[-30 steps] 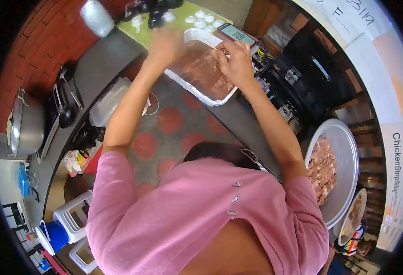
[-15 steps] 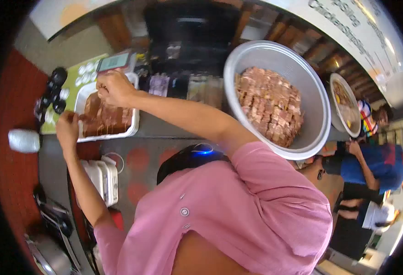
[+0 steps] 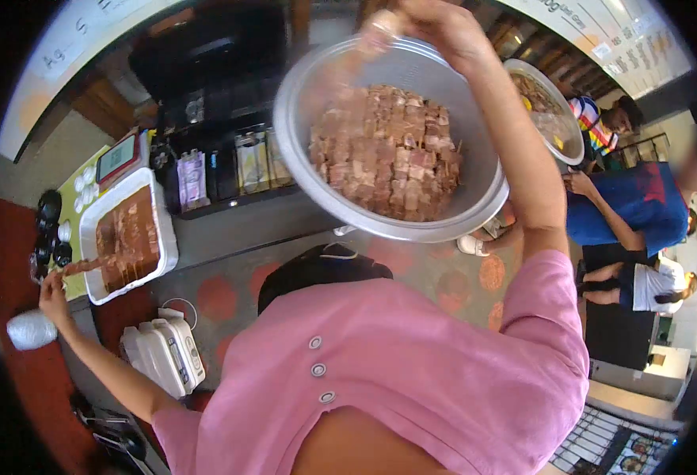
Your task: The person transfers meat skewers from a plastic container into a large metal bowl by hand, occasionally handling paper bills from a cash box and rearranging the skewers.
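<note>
My left hand (image 3: 53, 301), at the far left, is closed on the end of a meat skewer (image 3: 84, 266). The skewer's meat reaches over the near-left edge of a white tray (image 3: 168, 226), where more raw, sauce-coated skewers (image 3: 131, 237) lie side by side. My right hand (image 3: 447, 32) is raised over the far rim of a large grey basin (image 3: 483, 170). Its fingers are closed on what looks like another meat skewer (image 3: 360, 57), smeared by motion. Rows of stacked meat skewers (image 3: 388, 154) fill the basin's bottom.
Behind the tray sits a scale with a lit display (image 3: 118, 158). An open black case (image 3: 230, 170) holds banknotes. Black-capped bottles (image 3: 47, 226) and a plastic-wrapped bundle (image 3: 32, 329) are at left. A second basin (image 3: 578, 146) and several people, one in a blue shirt (image 3: 630, 206), are at right.
My right hand has moved from the white tray across to the basin. My left hand has shifted outward and down, with a skewer now visible in it. The view has turned right.
</note>
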Demonstrator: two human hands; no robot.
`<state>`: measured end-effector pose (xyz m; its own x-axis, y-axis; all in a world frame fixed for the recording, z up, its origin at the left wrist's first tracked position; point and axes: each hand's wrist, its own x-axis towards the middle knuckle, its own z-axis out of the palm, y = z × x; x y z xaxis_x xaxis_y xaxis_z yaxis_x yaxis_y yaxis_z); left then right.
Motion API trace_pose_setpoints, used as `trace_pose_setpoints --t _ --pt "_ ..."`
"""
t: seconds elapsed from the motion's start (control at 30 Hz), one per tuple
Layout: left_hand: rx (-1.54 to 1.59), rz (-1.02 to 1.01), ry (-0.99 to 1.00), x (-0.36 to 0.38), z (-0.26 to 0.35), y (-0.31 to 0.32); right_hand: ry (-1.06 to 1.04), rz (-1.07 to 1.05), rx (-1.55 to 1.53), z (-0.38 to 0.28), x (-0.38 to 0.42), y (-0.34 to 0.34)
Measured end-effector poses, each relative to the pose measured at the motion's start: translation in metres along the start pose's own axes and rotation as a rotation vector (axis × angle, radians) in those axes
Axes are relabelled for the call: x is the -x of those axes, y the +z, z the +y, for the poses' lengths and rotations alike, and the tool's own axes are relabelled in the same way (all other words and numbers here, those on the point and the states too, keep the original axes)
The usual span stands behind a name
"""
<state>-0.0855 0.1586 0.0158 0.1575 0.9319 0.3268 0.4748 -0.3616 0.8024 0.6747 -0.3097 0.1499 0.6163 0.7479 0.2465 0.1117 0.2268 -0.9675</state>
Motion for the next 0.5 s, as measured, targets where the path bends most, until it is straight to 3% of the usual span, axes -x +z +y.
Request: trace_pose_setpoints --t 0.03,0.1,0.2,0.3,0.37,0.43,0.5 --pt "0.029 -0.006 -0.016 -0.002 0.01 -0.005 0.166 -0.031 0.026 -0.007 0.014 -0.04" --pt "0.092 -0.022 -0.032 -0.005 0.052 -0.006 0.227 0.034 0.354 0.009 0.038 -0.096" --pt "0.093 -0.143 -0.02 -0.022 0.128 0.012 0.492 0.026 0.477 0.043 0.076 -0.129" --pt "0.162 -0.293 -0.059 -0.038 0.218 0.072 0.67 -0.017 0.567 0.078 0.095 -0.134" --pt "0.188 -0.406 0.13 -0.041 0.271 0.132 0.696 -0.023 0.596 0.083 0.103 -0.123" --pt "0.139 -0.474 0.206 -0.018 0.346 0.199 0.677 -0.146 0.568 0.077 0.11 -0.106" --pt "0.209 -0.614 0.224 0.021 0.409 0.265 0.739 -0.142 0.6 0.084 0.108 -0.101"
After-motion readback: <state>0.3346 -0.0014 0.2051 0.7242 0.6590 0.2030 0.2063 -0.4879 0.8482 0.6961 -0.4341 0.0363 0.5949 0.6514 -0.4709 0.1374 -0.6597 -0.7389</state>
